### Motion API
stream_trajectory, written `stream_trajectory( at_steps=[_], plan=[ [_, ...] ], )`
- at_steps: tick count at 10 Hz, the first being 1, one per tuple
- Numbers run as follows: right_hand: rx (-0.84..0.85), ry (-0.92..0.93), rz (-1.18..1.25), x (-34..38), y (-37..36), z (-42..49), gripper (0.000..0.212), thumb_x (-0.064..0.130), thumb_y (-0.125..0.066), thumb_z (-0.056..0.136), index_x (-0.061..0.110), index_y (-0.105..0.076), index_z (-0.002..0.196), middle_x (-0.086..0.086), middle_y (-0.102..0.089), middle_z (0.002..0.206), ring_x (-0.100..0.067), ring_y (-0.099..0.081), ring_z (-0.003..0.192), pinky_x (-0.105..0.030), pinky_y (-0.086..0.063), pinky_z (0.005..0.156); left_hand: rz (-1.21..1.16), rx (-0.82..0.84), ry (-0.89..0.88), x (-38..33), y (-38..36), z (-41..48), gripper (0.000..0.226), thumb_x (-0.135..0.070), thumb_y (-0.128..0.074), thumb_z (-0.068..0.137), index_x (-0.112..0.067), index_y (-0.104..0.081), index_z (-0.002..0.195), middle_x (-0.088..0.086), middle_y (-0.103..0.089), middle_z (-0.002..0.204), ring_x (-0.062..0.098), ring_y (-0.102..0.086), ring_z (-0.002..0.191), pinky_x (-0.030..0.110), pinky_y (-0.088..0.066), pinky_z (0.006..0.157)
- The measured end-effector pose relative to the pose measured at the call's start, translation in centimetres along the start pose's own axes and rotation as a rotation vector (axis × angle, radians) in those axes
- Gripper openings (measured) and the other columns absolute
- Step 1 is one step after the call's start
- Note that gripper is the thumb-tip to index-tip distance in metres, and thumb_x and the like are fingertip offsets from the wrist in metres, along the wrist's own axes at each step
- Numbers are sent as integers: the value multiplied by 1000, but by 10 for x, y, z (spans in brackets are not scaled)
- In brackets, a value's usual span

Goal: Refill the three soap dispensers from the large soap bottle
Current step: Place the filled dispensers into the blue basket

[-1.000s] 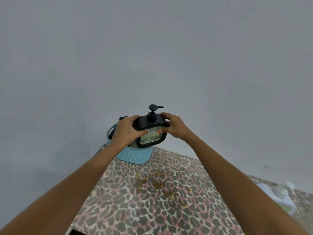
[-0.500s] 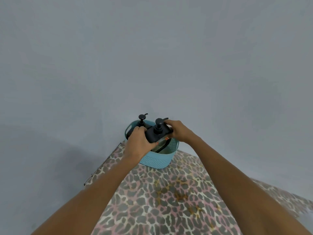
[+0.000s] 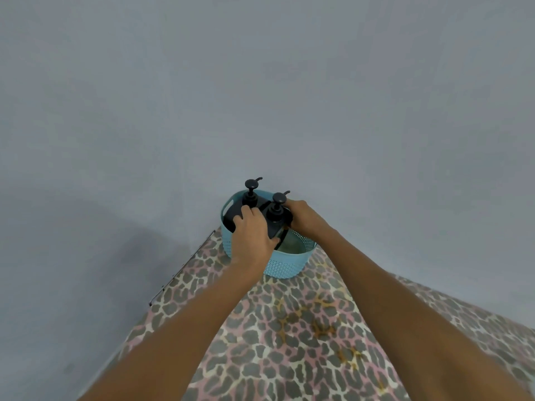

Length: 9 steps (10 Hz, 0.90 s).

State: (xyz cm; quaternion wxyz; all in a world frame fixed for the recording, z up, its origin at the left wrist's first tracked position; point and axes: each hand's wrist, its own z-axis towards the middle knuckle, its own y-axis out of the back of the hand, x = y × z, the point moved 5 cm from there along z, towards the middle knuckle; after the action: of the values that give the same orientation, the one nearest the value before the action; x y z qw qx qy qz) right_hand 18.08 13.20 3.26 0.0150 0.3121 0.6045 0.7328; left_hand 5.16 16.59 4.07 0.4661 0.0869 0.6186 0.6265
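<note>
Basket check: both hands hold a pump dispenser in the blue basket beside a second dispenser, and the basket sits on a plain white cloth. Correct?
Not quite. The cloth under the blue basket is leopard-print, not plain white, as the head view shows. The rest holds: the left hand and right hand hold a pump dispenser in the basket, beside a second dispenser.

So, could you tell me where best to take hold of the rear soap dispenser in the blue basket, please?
Take the rear dispenser by the neck under its pump head, probably from straight above: it stands upright, the basket walls in its body, and the front dispenser crowds its near side.
</note>
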Motion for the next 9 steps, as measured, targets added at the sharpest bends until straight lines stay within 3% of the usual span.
stream_trajectory(
  at_steps=[1, 2, 4, 5, 7, 8, 9],
  plan=[
    [-19, 1, -23, 2, -3, -1, 52, -10, -46, 81, 14, -53, 126, -14, -64, 114, -28, -58, 102, -24, -35, 73, -138, -2, 3, 2, 0, -2, 51, -24, -66, 81, -2, -39, 119, 19, -38, 125, 33, -44, 109, 32, -36, 82],
    [-23, 24, 2, 5, -7, 0, 58, -12, -45, 80, 16, -51, 129, -11, -64, 115, -25, -59, 102, -22, -37, 76, -146, -16, -8, 3, 2, -5, 49, -21, -66, 81, -2, -40, 118, 19, -36, 125, 35, -44, 108, 32, -35, 80],
    [-61, -52, -35, 2, -14, -1, 33, -3, -45, 86, 6, -53, 118, -15, -65, 100, -26, -61, 88, -27, -40, 69, 6, -5, -3, -2, 0, -7, 48, -27, -62, 85, -2, -40, 119, 17, -36, 127, 29, -43, 109, 34, -42, 90],
    [-56, -102, -162, 2, -16, -4, 43, -1, -43, 88, 8, -41, 130, -16, -60, 113, -31, -61, 96, -36, -49, 73, -13, -34, -15, 0, -2, -8, 47, -27, -60, 85, -2, -40, 120, 16, -37, 127, 29, -42, 110, 34, -41, 90],
    [-121, -180, -96, 0, -3, -32, 31, 13, -55, 89, 5, -51, 119, -14, -59, 119, -31, -55, 110, -39, -46, 85, -85, -30, 6, 8, -1, -5, 47, -28, -61, 85, -3, -43, 120, 15, -39, 127, 28, -44, 110, 32, -41, 92],
    [-188, -192, -1, 1, 10, -54, 42, 18, -58, 89, 9, -49, 129, -9, -56, 129, -24, -52, 118, -36, -43, 94, -134, -35, 1, 8, 3, -11, 37, -22, -59, 86, -3, -47, 116, 15, -43, 123, 27, -47, 106, 32, -43, 87],
    [-260, -188, 35, -1, 23, -78, 41, 21, -59, 89, 10, -51, 128, -6, -58, 126, -19, -54, 115, -29, -43, 90, -199, -50, -22, 1, 6, -22, 34, -18, -58, 87, -5, -50, 116, 13, -46, 121, 26, -49, 106, 34, -46, 86]
  ],
)
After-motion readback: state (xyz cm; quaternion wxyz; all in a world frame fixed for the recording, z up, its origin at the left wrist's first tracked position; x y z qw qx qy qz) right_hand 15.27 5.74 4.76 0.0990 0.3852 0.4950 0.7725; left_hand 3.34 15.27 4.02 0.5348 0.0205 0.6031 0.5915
